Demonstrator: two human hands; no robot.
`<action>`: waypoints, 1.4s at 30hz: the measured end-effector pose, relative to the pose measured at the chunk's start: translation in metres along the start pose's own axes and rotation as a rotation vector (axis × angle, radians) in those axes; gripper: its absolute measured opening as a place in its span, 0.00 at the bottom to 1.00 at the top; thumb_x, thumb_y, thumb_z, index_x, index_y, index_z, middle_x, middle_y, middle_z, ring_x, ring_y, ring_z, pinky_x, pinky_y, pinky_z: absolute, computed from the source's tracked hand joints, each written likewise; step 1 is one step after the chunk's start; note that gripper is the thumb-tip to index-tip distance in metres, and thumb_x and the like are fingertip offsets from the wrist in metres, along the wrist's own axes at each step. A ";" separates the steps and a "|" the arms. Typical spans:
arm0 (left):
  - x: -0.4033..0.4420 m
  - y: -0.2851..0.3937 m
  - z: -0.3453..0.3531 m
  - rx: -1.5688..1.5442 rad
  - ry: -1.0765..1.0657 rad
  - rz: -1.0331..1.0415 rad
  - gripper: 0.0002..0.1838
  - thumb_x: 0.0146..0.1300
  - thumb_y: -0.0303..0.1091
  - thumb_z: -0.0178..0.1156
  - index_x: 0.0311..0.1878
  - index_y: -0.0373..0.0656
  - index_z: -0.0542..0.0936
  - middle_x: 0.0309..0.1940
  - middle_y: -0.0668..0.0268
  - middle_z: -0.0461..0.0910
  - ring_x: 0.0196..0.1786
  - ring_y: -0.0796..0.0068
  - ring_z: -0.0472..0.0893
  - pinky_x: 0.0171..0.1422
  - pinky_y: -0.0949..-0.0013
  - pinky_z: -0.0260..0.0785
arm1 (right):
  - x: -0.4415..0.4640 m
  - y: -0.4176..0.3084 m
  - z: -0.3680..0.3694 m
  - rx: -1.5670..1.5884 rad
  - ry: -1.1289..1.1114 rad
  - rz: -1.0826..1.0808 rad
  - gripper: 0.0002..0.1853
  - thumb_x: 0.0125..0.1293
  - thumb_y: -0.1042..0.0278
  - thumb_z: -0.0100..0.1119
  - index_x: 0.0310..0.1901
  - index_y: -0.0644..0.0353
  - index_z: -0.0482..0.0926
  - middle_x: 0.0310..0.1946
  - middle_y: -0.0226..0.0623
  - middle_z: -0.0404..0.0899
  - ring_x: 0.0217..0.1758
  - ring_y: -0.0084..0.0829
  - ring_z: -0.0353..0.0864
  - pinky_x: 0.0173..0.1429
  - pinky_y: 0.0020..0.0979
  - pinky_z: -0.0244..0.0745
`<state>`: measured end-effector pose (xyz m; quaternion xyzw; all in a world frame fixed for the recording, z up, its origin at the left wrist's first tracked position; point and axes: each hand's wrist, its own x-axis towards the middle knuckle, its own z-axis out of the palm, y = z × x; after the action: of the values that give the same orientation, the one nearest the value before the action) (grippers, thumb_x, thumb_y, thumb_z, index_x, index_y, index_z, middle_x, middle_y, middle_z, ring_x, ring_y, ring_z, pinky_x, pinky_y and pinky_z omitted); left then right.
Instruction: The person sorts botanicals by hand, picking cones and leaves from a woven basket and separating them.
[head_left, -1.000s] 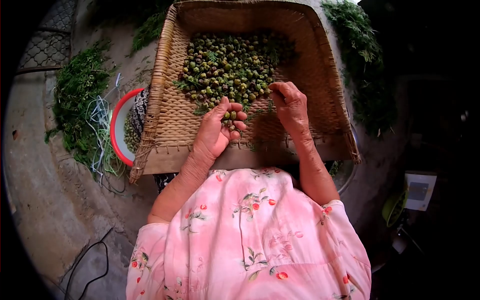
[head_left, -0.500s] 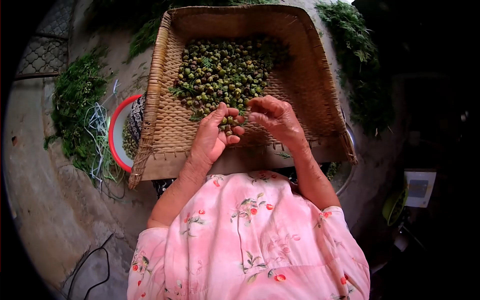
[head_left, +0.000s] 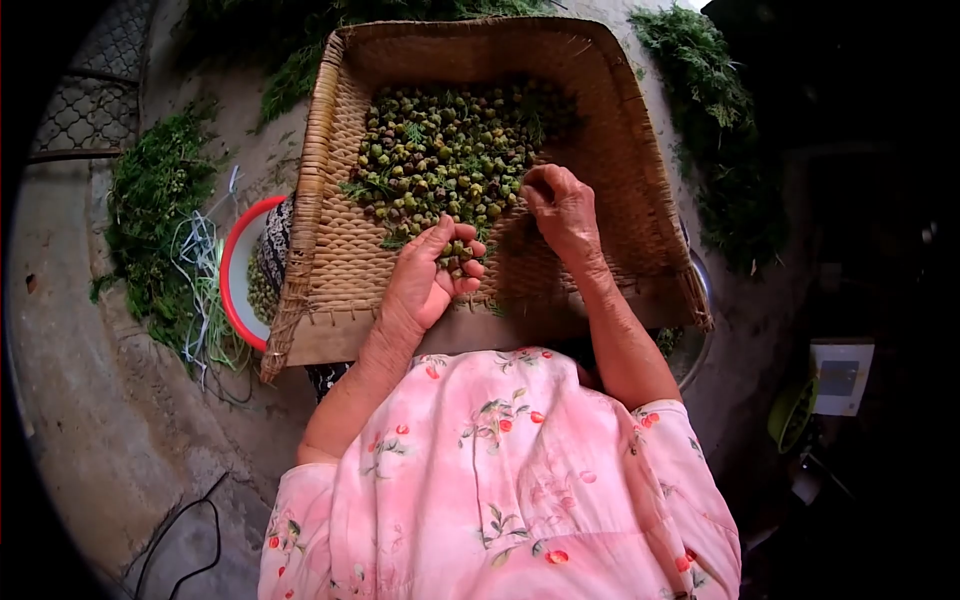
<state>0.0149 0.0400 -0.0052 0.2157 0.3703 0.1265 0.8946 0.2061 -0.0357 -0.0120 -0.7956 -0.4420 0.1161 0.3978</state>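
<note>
Tan woven wicker makes up the broad, open-fronted basket [head_left: 320, 150], where small, round, green-and-brown cones [head_left: 440, 165] lie heaped toward the middle and back, feathery green sprigs [head_left: 369, 189] among them. At its front, the person's bare left hand [head_left: 415, 285], palm up and cupped, holds several more cones in half-curled fingers. The bare right hand [head_left: 566, 218] hangs just beside the pile's right side, fingers bent in to a narrow shape; whether the tips meet or grip anything cannot be told. For clean handling, a level left palm with fingers curled as a rim should stop the round cones rolling out, while a light right-hand pinch, one piece at a time, should avoid crushing or scattering them. A red-rimmed white basin [head_left: 229, 285] sits partly under the basket's left side.
</note>
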 end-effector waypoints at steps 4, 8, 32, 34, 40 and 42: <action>0.000 0.001 0.005 0.018 0.023 0.007 0.19 0.68 0.49 0.51 0.44 0.40 0.77 0.32 0.62 0.80 0.27 0.73 0.80 0.25 0.75 0.73 | -0.020 -0.032 -0.014 0.739 -0.452 0.207 0.13 0.57 0.72 0.66 0.43 0.64 0.77 0.34 0.37 0.81 0.37 0.21 0.78 0.44 0.24 0.74; 0.004 0.002 -0.004 0.009 -0.028 -0.024 0.19 0.67 0.49 0.52 0.43 0.40 0.77 0.31 0.62 0.80 0.24 0.75 0.78 0.21 0.78 0.68 | 0.008 -0.004 -0.001 0.079 -0.051 -0.116 0.11 0.56 0.74 0.64 0.42 0.60 0.78 0.34 0.41 0.79 0.37 0.39 0.81 0.41 0.34 0.75; 0.007 0.002 -0.006 -0.003 -0.036 -0.019 0.19 0.69 0.49 0.50 0.45 0.41 0.77 0.34 0.60 0.81 0.26 0.74 0.79 0.22 0.76 0.69 | 0.001 -0.005 0.008 0.144 -0.035 -0.128 0.15 0.52 0.79 0.63 0.44 0.56 0.80 0.34 0.38 0.77 0.38 0.39 0.79 0.41 0.31 0.74; 0.005 0.003 -0.005 -0.009 -0.027 -0.018 0.18 0.68 0.48 0.51 0.45 0.42 0.77 0.33 0.60 0.80 0.26 0.75 0.79 0.22 0.77 0.68 | 0.004 -0.003 0.011 -0.148 -0.006 -0.233 0.14 0.52 0.76 0.64 0.42 0.56 0.80 0.37 0.38 0.75 0.43 0.42 0.75 0.45 0.36 0.72; 0.003 0.003 -0.004 -0.021 -0.015 -0.015 0.15 0.68 0.46 0.52 0.45 0.43 0.77 0.32 0.62 0.80 0.25 0.75 0.78 0.22 0.77 0.68 | -0.012 -0.005 0.002 -0.202 -0.096 -0.148 0.14 0.53 0.72 0.63 0.44 0.56 0.76 0.39 0.38 0.72 0.47 0.43 0.72 0.47 0.38 0.71; 0.003 0.003 -0.003 -0.032 -0.014 -0.006 0.15 0.68 0.45 0.53 0.44 0.43 0.77 0.32 0.62 0.79 0.25 0.75 0.78 0.22 0.77 0.68 | -0.020 -0.006 -0.008 -0.183 -0.144 -0.116 0.13 0.54 0.73 0.62 0.42 0.56 0.75 0.39 0.39 0.72 0.47 0.44 0.72 0.48 0.39 0.70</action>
<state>0.0145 0.0445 -0.0076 0.2011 0.3625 0.1280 0.9010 0.1952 -0.0543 -0.0059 -0.7911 -0.5236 0.1091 0.2969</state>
